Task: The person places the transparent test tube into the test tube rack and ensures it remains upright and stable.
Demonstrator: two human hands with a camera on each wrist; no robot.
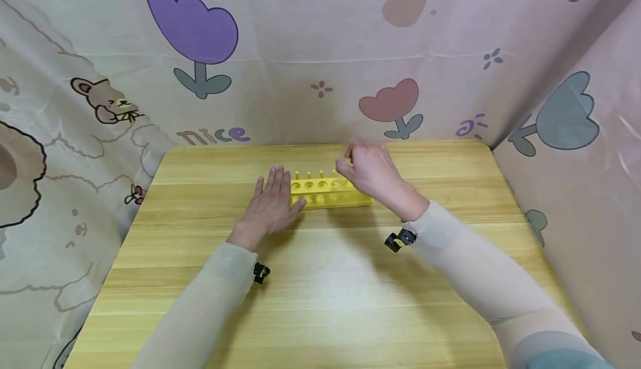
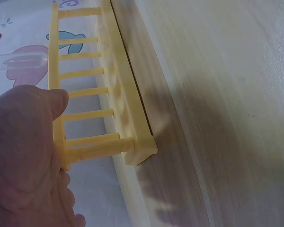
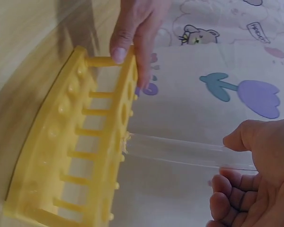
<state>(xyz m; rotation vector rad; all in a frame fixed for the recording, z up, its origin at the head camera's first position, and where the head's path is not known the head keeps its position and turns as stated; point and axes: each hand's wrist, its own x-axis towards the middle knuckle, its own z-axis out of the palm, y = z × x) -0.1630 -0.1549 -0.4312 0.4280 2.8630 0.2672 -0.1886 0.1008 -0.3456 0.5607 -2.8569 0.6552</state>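
In the head view, the yellow rack point(image 1: 330, 199) stands near the far edge of the desk point(image 1: 325, 280), about midway between the two far corners, its long axis running roughly along that edge. The left hand point(image 1: 270, 207) is at the rack's left end, its fingers straight towards the far edge and its thumb spread away from them across the front. The right hand point(image 1: 373, 171) is above the rack's right part with bent fingers; what its grip holds is not clear from here.

In the left wrist view, a clear tube point(image 2: 26, 60) reaches the upper plate point(image 2: 53, 42) from above, lengthwise across it, and none of the tube shows below. The left thumb rests on the plate's front edge, well apart from the tube.

In the right wrist view, the right hand's grip is narrow: thumb and fingers pinch the tube near its upper end, its lower end pointing at a hole in the upper plate. That end meets the plate; whether it has entered, I cannot tell. The right hand is the nearer to the tube, the left to the rack's left end.
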